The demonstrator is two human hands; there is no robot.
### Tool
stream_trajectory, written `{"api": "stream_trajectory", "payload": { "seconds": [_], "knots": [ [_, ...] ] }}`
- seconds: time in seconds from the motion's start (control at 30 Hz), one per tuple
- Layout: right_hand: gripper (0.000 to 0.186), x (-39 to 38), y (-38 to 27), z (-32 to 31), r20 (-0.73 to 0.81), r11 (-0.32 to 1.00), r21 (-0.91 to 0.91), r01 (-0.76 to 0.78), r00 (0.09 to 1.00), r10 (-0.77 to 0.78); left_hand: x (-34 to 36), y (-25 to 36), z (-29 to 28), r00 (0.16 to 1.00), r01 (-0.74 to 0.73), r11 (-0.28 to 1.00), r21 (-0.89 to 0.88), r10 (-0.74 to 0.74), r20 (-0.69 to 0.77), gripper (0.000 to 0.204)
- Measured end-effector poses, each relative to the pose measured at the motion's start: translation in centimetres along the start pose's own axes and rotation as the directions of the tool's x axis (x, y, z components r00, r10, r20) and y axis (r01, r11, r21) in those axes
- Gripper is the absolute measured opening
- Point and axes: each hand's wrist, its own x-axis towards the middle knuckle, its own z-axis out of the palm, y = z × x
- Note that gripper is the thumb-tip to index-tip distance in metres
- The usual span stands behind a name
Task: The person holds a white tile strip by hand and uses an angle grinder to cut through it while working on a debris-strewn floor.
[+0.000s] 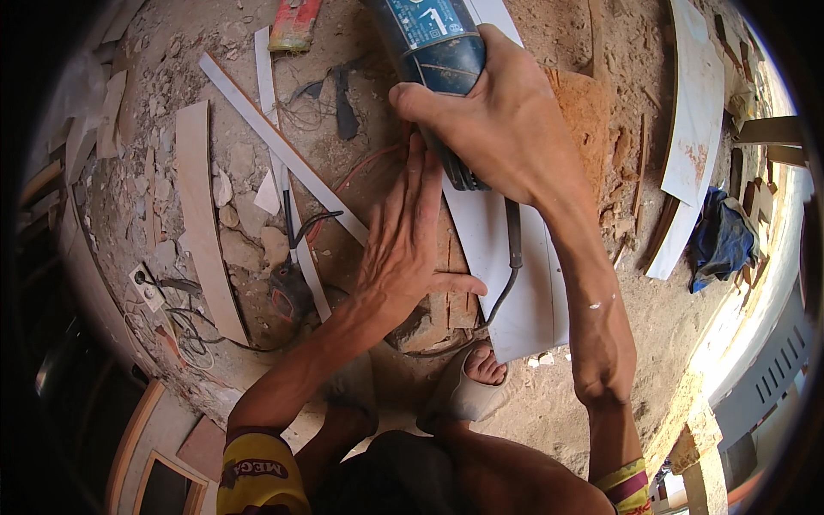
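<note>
My right hand [515,120] is wrapped round a blue, cylinder-bodied corded power tool [436,53] at the top centre. The tool's working end lies beyond the picture's upper edge, so its exact kind cannot be told. From its rear a dark cord [514,236] runs down across a long white board [528,292] under the tool. Beside that board's left edge, my left hand [396,227] stretches its fingers straight toward the tool. Its thumb reaches out to the board's edge; the hand holds nothing that shows. A brick-like block [446,318] lies below the hand.
White strips [275,133] and a pale board [206,215] lie among rubble on the left. A socket block [148,287] with tangled cables is at lower left. Curved-looking white panels [691,103] and a blue cloth [723,239] lie on the right. My sandalled foot [481,373] is near the board.
</note>
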Motion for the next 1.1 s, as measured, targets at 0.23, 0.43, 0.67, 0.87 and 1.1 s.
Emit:
{"api": "stream_trajectory", "payload": {
  "seconds": [0.23,0.43,0.67,0.87,1.1],
  "knots": [
    [0.071,0.08,-0.02,-0.02,0.007,1.0,0.004,0.001,1.0,-0.001,-0.02,-0.21,0.11,1.0,-0.021,1.0,0.002,0.021,-0.015,0.172],
    [0.071,0.06,-0.19,-0.08,0.013,1.0,0.013,-0.002,1.0,0.002,0.05,-0.13,0.04,1.0,-0.02,1.0,-0.007,0.02,-0.018,0.172],
    [0.071,0.0,-0.11,-0.55,0.015,1.0,0.006,-0.007,1.0,0.007,0.19,0.09,0.05,1.0,-0.023,1.0,-0.008,0.022,-0.008,0.173],
    [0.072,0.07,-0.23,-0.17,0.022,1.0,0.015,-0.011,1.0,0.011,0.02,-0.06,-0.02,1.0,-0.009,1.0,-0.015,0.009,-0.007,0.173],
    [0.073,0.15,-0.18,-0.22,0.023,1.0,0.001,-0.002,1.0,0.002,0.09,-0.1,0.03,1.0,-0.016,1.0,-0.011,0.016,-0.017,0.173]
  ]
}}
